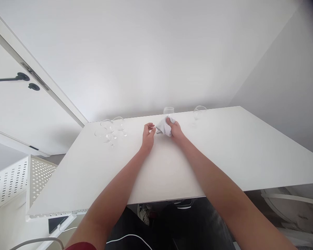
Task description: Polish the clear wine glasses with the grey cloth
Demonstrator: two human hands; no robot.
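Note:
My right hand (175,129) is closed around a crumpled white cloth (163,125), with the thumb on top. Just beyond the cloth shows the clear bowl of a wine glass (168,110). Its stem and foot are hidden, so I cannot tell whether the cloth wraps it or it stands behind. My left hand (148,134) is at the cloth's left, fingers curved and thumb apart, with nothing plainly held. Several clear stemmed glasses (118,124) stand together at the left rear of the white table (167,166). Another wine glass (199,113) stands right of my right hand.
A white wall (156,55) rises behind the table's back edge. At the left are a door with a black handle (11,77) and a white perforated panel (9,180). A white cable (130,235) hangs below the table's front edge.

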